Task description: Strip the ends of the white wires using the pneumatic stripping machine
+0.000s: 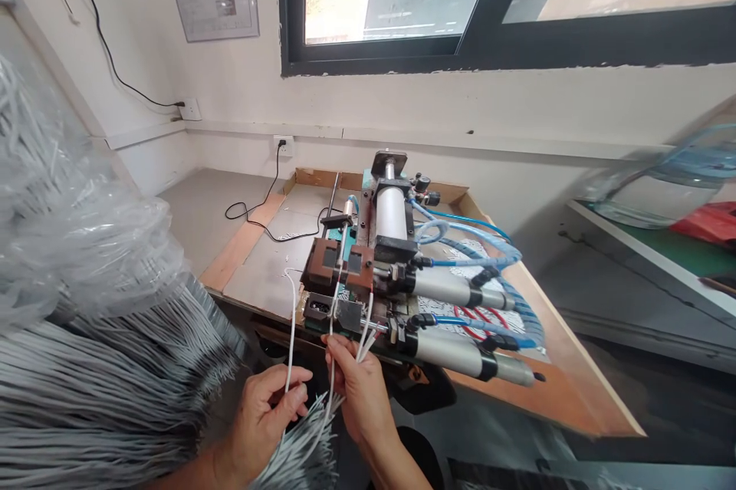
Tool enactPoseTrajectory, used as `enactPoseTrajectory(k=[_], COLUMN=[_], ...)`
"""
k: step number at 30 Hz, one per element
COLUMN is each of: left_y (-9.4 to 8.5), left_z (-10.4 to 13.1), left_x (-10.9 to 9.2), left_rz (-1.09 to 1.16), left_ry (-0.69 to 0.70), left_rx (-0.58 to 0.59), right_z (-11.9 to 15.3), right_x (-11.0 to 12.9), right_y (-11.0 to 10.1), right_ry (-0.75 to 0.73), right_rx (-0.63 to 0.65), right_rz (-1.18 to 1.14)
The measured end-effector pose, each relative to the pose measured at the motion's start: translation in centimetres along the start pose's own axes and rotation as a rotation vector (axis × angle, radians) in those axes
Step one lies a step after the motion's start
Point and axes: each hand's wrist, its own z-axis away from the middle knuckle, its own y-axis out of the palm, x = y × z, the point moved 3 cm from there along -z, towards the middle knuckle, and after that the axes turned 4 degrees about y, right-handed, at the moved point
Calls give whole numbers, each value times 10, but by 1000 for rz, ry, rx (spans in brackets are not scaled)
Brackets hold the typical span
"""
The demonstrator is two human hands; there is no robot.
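My left hand (264, 417) is closed, with a thin white cable (293, 321) running up from its thumb and fingers. The cable's free end bends over beside the machine's brown block. To its right, my right hand (362, 390) pinches another white cable (332, 375) between thumb and forefinger, just in front of the pneumatic machine (356, 268). Several more cable ends (368, 340) with bared colored tips stick up from behind that hand. Below both hands hangs a loose bundle of grey-white cables (304, 444).
Silver air cylinders (448, 352) with blue hoses (506, 245) extend rightward from the machine, over cut white and red scraps. A large plastic-wrapped cable bundle (115, 367) stands at left. A wooden-edged bench (253, 245) bears a black cord. A water jug (661, 183) sits on the right-hand shelf.
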Motion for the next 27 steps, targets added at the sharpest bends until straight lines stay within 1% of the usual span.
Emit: enactPoseTrajectory(k=[3,6,9,12,14,15,16,17,18,20,21,22,24,25,27], left_y=[3,10,18,20,17,14,11,9,5,-4,-8,-11,-13,-13,-15], left_z=[2,3,6,7,4,1,-3,-8,-14,-30,-38,-45,-55,-58,-62], left_x=[-2,-3,1,7,8,7,5,2,-2,-14,-19,-24,-31,-34,-38], left_rz=[-107,-259,-318,-325,-285,-222,-122,23,195,494,584,638,614,548,302], left_ry=[67,130,112,48,0,-35,-77,-133,-192,-211,-204,-181,-146,-117,-1], left_rx=[74,203,332,378,400,426,446,481,478,319,238,194,134,102,-2], right_z=[1,6,10,13,14,14,15,16,18,21,22,22,23,23,25], right_x=[-3,0,7,9,7,5,2,-1,-4,-10,-12,-14,-18,-18,-17], right_y=[4,10,12,8,2,-1,-4,-6,-8,-10,-12,-13,-17,-19,-21], right_ry=[4,-27,-98,-176,-233,-244,-241,-233,-222,-196,-186,-177,-150,-139,-144], right_rx=[124,206,188,167,138,126,124,134,158,226,255,274,289,284,267], right_rz=[-15,40,129,189,222,232,238,243,252,290,315,338,361,361,366])
